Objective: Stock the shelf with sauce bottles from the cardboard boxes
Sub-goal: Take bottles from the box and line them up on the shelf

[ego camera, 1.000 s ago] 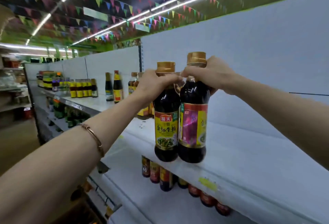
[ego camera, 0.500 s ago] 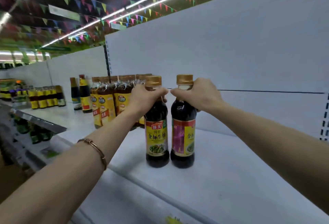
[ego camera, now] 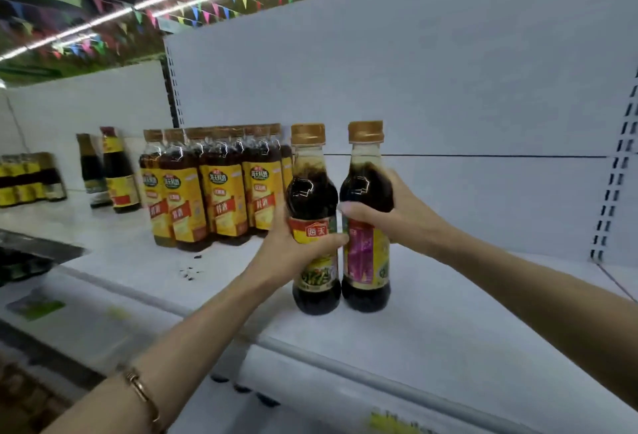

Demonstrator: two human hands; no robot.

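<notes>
Head view: each hand, left hand (ego camera: 293, 247) and right hand (ego camera: 397, 216), grips a bottle (ego camera: 316, 261) upright on the shelf (ego camera: 483, 330); a careless shove could topple them.

White shelf (ego camera: 448, 330) under 2 sauce bottles (ego camera: 316, 223), yellow-labelled bottles (ego camera: 214, 188).

Two clear, glossy plastic bottles (ego camera: 340, 216) with shiny gold caps (ego camera: 365, 131) and glossy paper labels stood on a smooth, matt white shelf (ego camera: 448, 330). A metal bracelet (ego camera: 143, 395) gleamed.
</notes>
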